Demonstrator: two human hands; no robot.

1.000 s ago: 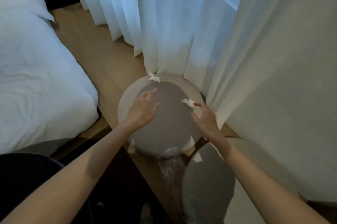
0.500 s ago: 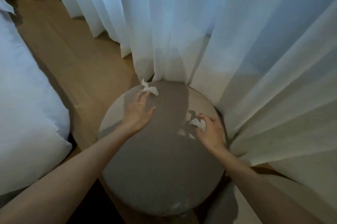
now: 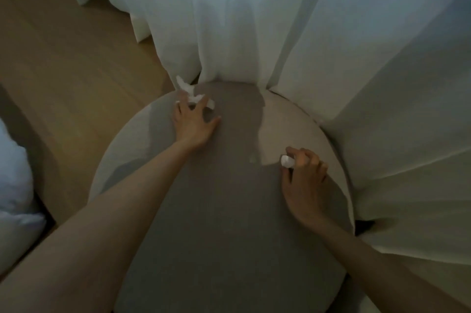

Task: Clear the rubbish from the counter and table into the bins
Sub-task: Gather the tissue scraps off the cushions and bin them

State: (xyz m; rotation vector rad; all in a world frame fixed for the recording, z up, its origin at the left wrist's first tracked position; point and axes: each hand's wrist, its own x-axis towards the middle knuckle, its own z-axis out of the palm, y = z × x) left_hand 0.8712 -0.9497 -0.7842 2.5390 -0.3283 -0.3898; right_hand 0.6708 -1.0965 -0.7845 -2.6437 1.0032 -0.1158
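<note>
A round grey table [image 3: 224,223] fills the middle of the view. At its far left edge lies a crumpled white tissue [image 3: 187,91]. My left hand [image 3: 193,121] rests flat on the table with fingers spread, its fingertips touching that tissue. Near the table's right edge my right hand [image 3: 303,180] has its fingers curled around a small white paper scrap [image 3: 286,160], pinched between thumb and fingertips just above the tabletop.
White sheer curtains [image 3: 254,19] hang along the table's far and right sides and touch its rim. Wooden floor [image 3: 63,70] lies to the left. A white bed corner [image 3: 15,185] shows at the lower left.
The view has closed in on the table. My left hand reached forward onto the far tissue. My right hand closed on the paper scrap and lifted it slightly.
</note>
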